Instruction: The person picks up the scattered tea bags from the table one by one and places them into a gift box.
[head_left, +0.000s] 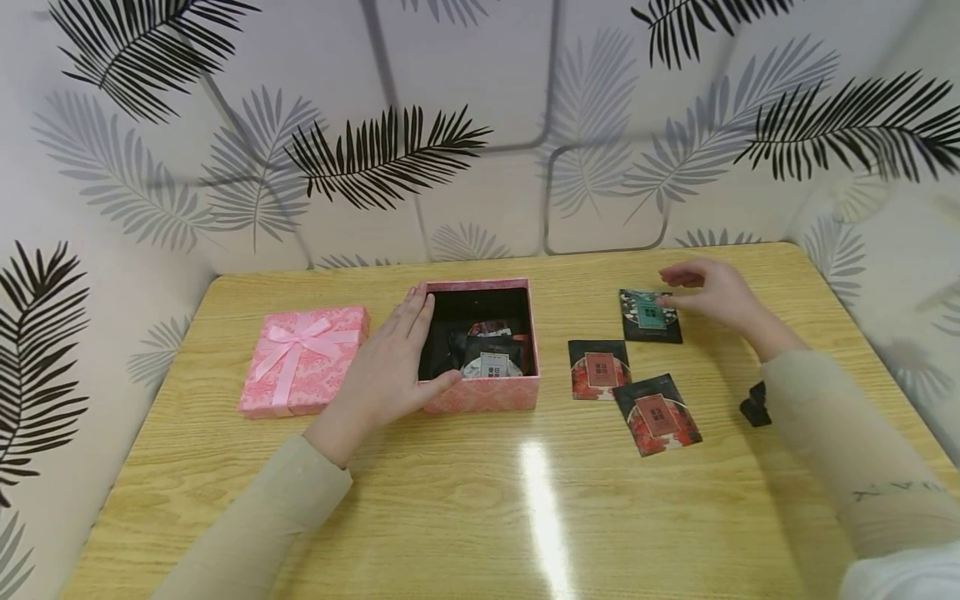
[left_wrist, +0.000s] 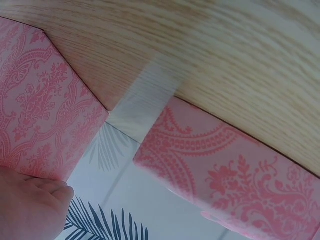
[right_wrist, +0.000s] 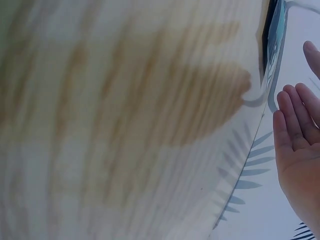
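An open pink patterned box (head_left: 480, 396) with a black inside stands mid-table, holding several dark packets (head_left: 491, 358). My left hand (head_left: 393, 358) rests along its left side, fingers straight, thumb at the front rim. The left wrist view shows those fingers (left_wrist: 35, 205) against the patterned wall (left_wrist: 45, 95). My right hand (head_left: 712, 292) is over the right edge of a black-and-green packet (head_left: 647, 325), its thumb above the printed face. In the right wrist view the right hand (right_wrist: 300, 130) has extended fingers beside the packet (right_wrist: 275, 40), holding nothing.
Left of the box lies its pink lid (head_left: 303, 358) with a ribbon bow. Two black-and-red packets, one (head_left: 600, 371) nearer the box and one (head_left: 658, 415) tilted, lie to its right. A small black object (head_left: 756, 406) sits by the right forearm. A leaf-patterned wall (head_left: 480, 192) borders the table's back.
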